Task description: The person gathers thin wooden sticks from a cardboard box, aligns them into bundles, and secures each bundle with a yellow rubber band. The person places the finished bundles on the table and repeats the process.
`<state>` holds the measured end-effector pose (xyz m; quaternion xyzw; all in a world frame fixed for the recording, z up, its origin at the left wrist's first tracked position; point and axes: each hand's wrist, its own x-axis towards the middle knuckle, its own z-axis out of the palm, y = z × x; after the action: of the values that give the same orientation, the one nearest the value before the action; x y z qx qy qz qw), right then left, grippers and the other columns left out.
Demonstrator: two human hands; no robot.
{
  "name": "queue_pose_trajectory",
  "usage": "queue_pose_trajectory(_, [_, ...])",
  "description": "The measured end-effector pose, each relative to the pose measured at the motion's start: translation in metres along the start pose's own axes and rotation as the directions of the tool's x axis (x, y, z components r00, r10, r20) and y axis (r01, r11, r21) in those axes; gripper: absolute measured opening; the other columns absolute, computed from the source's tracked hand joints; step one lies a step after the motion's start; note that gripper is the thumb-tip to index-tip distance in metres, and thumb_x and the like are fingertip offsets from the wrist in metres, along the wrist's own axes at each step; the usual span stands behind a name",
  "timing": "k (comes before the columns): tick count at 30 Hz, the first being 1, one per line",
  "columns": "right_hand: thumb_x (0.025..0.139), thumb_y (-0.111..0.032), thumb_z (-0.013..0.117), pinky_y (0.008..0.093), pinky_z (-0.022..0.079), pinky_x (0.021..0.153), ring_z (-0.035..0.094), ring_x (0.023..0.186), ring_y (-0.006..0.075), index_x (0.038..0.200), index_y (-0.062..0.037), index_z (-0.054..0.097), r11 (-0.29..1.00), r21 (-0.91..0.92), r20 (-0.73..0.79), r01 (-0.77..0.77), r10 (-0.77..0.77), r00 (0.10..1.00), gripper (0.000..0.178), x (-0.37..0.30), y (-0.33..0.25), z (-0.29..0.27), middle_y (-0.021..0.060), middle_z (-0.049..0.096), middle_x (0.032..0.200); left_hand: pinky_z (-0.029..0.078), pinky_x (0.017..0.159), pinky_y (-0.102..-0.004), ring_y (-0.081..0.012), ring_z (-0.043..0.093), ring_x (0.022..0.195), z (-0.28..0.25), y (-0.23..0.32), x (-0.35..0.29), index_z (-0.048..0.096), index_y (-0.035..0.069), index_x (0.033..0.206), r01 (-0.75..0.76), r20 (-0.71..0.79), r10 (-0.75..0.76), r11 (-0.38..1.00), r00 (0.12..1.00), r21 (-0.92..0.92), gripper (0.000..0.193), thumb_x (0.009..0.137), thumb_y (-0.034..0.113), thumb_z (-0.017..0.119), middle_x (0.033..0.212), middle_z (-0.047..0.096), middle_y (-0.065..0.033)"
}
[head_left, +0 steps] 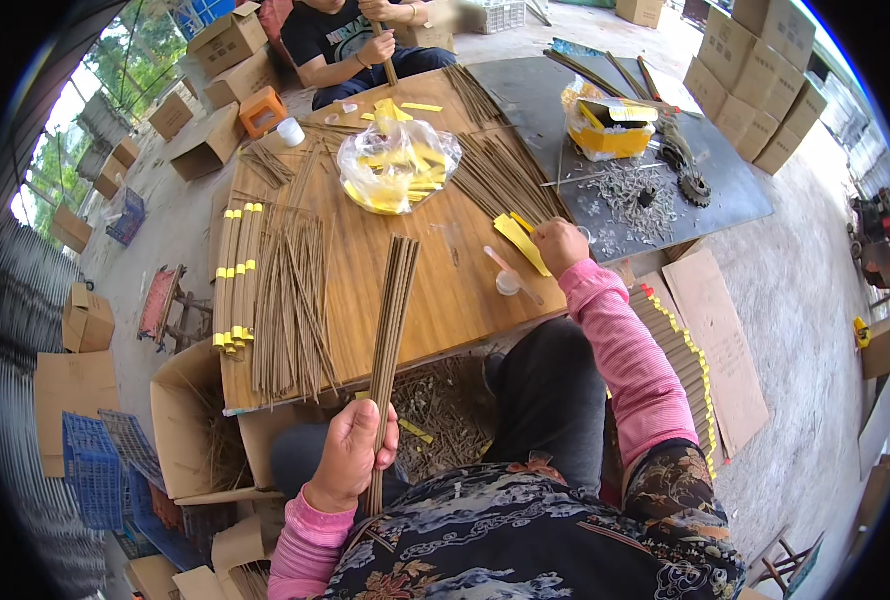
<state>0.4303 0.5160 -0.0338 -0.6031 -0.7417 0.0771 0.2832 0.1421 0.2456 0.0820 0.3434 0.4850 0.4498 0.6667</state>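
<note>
My left hand (353,452), in a pink striped sleeve, is wrapped round a bundle of thin brown incense sticks (393,320), held nearly upright before the table's near edge. At the right side of the table, my right hand (560,247) has its fingers curled in a pinch on a yellow paper strip (521,224). More yellow strips (525,248) lie under and beside it. Close by is a small white cup (508,283) with a flat stick across it. Loose incense sticks (510,180) are spread just beyond this hand.
Yellow-banded bundles (235,280) and loose sticks (290,300) cover the wooden table's left side. A plastic bag of yellow strips (400,165) sits mid-table. A grey table (705,205) adjoins on the right. Opposite, a person (365,45) holds sticks. An open carton (197,430) stands at lower left.
</note>
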Motion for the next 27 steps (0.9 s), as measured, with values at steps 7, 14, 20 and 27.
queue_pose_trajectory(7, [0.078,-0.002,0.054,0.0207,0.043,0.056,0.053,0.058,0.0088,0.083,0.0005,0.062,0.655,0.752,0.151,-0.070,-0.067,0.986,0.010,-0.035,-0.096,-0.078,0.0048,0.059,0.068,0.032,0.042,-0.0165,-0.0043,0.039,0.049,0.001,0.005,-0.008,0.048,0.004,0.090,-0.017,-0.019,0.017,1.000,1.000,-0.018,0.036,0.093,0.038,0.039,0.064,0.048,-0.0016])
queue_pose_trajectory(14, [0.087,-0.008,0.049,0.0180,0.040,0.058,0.049,0.064,0.0042,0.092,0.0012,0.056,0.375,0.839,0.538,-0.395,-0.459,0.707,0.012,-0.138,-0.202,-0.100,-0.0012,0.054,0.071,0.031,0.041,-0.0141,-0.0029,0.039,0.048,0.006,0.008,-0.027,0.049,0.004,0.090,-0.023,-0.071,0.023,1.000,0.997,0.003,0.033,0.093,0.035,0.039,0.064,0.047,-0.0003])
queue_pose_trajectory(20, [0.088,-0.014,0.053,0.0205,0.040,0.056,0.045,0.061,0.0064,0.090,0.0010,0.055,0.342,0.883,0.459,-0.322,-0.482,0.746,0.015,-0.169,-0.229,-0.088,-0.0004,0.052,0.068,0.031,0.042,-0.0159,-0.0050,0.039,0.049,0.003,0.005,-0.042,0.050,0.005,0.093,-0.092,-0.088,0.093,0.996,0.992,0.014,0.032,0.092,0.036,0.043,0.064,0.047,-0.0023])
queue_pose_trajectory(27, [0.087,-0.011,0.055,0.0232,0.042,0.058,0.048,0.064,0.0073,0.090,0.0000,0.054,0.534,0.799,0.528,-0.278,-0.400,0.749,0.011,-0.177,-0.240,-0.094,0.0042,0.055,0.072,0.031,0.041,-0.0157,-0.0050,0.040,0.048,0.004,0.006,-0.053,0.051,0.005,0.096,-0.098,-0.087,0.098,0.995,0.991,0.006,0.031,0.092,0.035,0.043,0.063,0.048,-0.0014])
